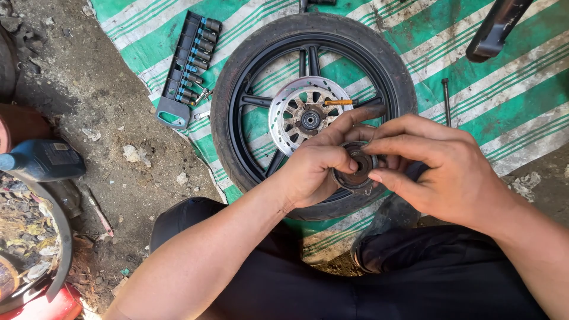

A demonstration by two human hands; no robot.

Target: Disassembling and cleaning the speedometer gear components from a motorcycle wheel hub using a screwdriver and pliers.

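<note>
Left hand (314,172) cupped around dark round hub part (355,169) | right hand (438,169) pinching its rim, fingers curled | part held at 5 o'clock over wheel (314,112) | blue bottle (41,160) at 9 o'clock | socket rack (189,68) at 11 o'clock.

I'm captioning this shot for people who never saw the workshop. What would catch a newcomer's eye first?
First, the two hands at centre: the left hand and right hand together hold a small dark round part. Behind them a black wheel with a drilled brake disc lies flat on a green-and-white striped tarp. A socket set lies at the tarp's upper left edge.
</note>
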